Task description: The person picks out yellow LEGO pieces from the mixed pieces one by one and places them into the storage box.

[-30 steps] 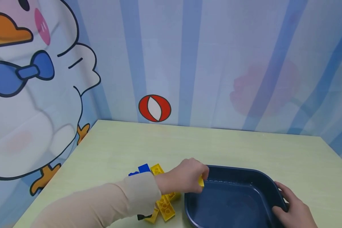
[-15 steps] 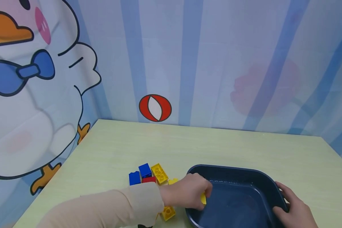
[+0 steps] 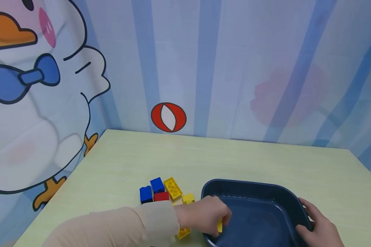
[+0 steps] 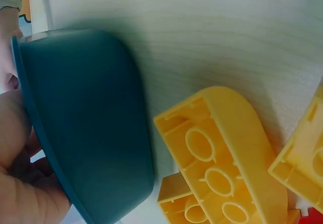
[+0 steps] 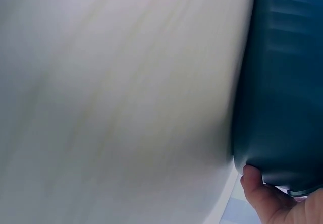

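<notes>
A dark blue tray (image 3: 253, 185) lies on the table, its visible inside bare. Over its left rim reaches my left hand (image 3: 205, 214), the fingers curled round a yellow block (image 3: 220, 225) low inside the tray. In the left wrist view that hand (image 4: 25, 173) is at the rim of the tray (image 4: 91, 113), and the block it holds is hidden. My right hand (image 3: 321, 228) grips the tray's right rim, thumb on the inner side. The right wrist view shows this hand (image 5: 275, 201) against the tray's outer wall (image 5: 282, 93).
Left of the tray lie loose blocks: two blue (image 3: 146, 194), one red (image 3: 161, 196) and several yellow (image 3: 173, 188), partly hidden by the left sleeve (image 3: 136, 223). Close by the tray, the left wrist view shows a curved yellow block (image 4: 222, 158). A printed curtain (image 3: 228, 68) hangs behind the table.
My left hand, still holding the yellow block, has moved nearer the front and slightly right, lower over the tray. More of the blocks behind the sleeve show. The right hand has stayed on the rim.
</notes>
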{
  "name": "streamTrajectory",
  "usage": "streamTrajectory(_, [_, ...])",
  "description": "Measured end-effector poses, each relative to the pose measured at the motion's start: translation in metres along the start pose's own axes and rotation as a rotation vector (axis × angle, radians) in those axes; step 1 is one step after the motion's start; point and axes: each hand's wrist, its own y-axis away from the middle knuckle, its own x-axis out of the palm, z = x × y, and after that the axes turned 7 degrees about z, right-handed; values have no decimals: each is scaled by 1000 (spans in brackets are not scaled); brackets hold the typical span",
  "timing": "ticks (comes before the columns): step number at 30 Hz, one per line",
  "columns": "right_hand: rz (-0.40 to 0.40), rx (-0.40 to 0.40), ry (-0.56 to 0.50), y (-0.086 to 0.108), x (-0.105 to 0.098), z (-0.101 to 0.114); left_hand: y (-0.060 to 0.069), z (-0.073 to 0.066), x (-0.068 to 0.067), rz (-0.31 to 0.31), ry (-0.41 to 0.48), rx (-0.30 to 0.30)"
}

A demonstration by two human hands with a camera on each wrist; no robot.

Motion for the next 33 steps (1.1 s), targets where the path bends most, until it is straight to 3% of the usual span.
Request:
streamTrajectory(11, [-9,-16,11,-3,0,-6,-3,1,2,59,-48,60])
streamTrajectory(21, [-6,-11,8,-4,1,-4,-3,-1,1,129,-39,34])
streamTrajectory(28, [-12,-2,-6,-2,1,-1,3,-6,-8,97,-97,59])
streamTrajectory(33, [-9,-7,-8,-1,0,0,24,-10,-30,32,-147,68])
